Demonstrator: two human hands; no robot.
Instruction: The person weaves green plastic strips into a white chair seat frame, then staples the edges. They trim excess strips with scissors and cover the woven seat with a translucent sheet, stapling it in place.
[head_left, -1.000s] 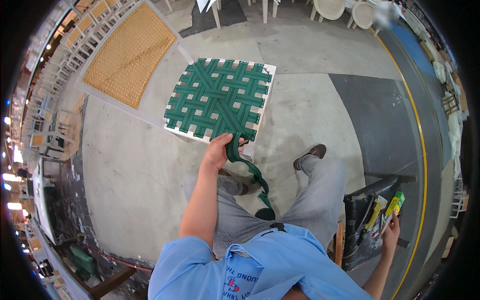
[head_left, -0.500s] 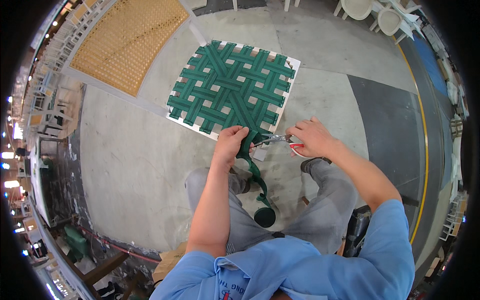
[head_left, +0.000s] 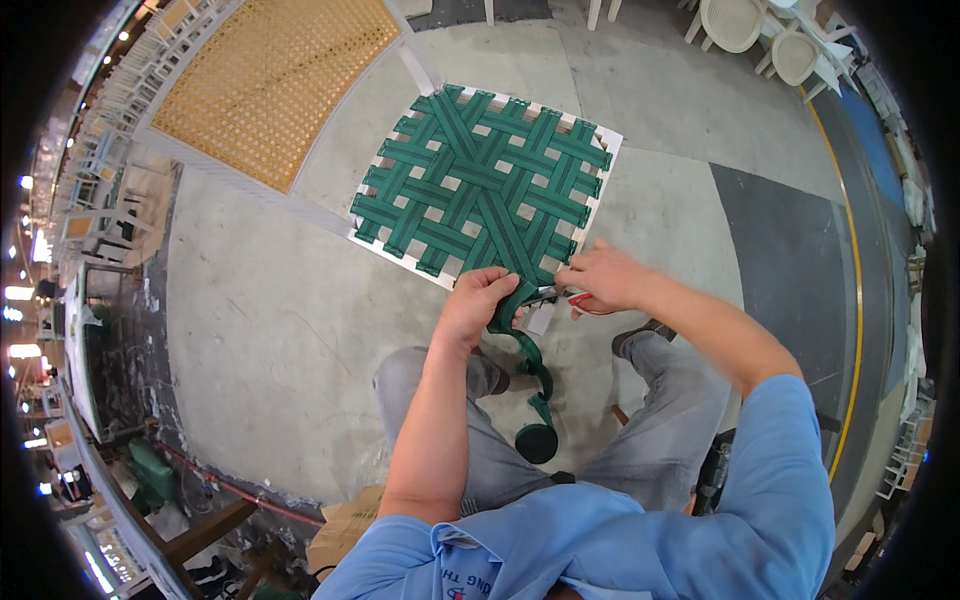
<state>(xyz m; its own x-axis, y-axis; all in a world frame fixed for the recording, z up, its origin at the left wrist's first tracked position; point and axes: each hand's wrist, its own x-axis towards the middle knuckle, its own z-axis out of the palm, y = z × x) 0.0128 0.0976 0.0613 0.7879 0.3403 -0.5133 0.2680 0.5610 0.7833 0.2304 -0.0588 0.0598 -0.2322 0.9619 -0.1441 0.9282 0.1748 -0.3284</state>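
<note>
Wide green webbing straps are woven across a white chair seat frame (head_left: 612,163), and one strap (head_left: 463,128) lies diagonally over the weave. At the seat's near corner my left hand (head_left: 474,306) pinches the green webbing strap (head_left: 512,307) between thumb and fingers. The strap's loose length hangs twisted toward a dark green roll (head_left: 537,443) between my legs. My right hand (head_left: 608,280) grips scissors (head_left: 579,300) with red and white handles. Their blades are at the strap just beside my left fingers, partly hidden; whether the strap is cut through I cannot tell.
A chair back with woven cane (head_left: 280,85) rises at the far left, joined to the seat. Several white chairs (head_left: 732,22) stand at the far right. Behind my left arm is a cardboard box (head_left: 345,528). A yellow line (head_left: 853,300) runs along the floor at right.
The scissors have come in closer to the strap, and less of their blades shows. My left hand keeps its pinch. The whole scene sits slightly further right and lower in view.
</note>
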